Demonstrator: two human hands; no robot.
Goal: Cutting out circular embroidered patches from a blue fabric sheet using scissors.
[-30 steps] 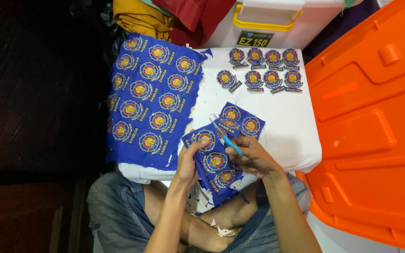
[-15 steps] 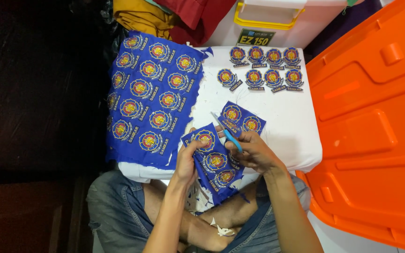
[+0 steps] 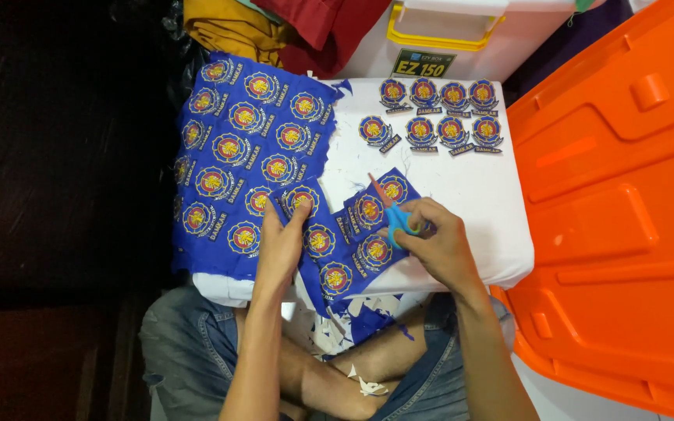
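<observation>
The right hand [image 3: 438, 243] closes around small blue-handled scissors [image 3: 390, 209], blades parted over a blue fabric strip of embroidered round badges [image 3: 345, 242]. The left hand [image 3: 281, 243] lies flat, fingers together, pressing that strip onto the white surface [image 3: 470, 187].

Both forearms are reaching up toward 12 o'clock. Left hand [image 3: 281, 243] is lying flat, palm down, fingers pointing 12. Right hand [image 3: 440, 243] is curled shut, knuckles up, fingers angling twd 10.
</observation>
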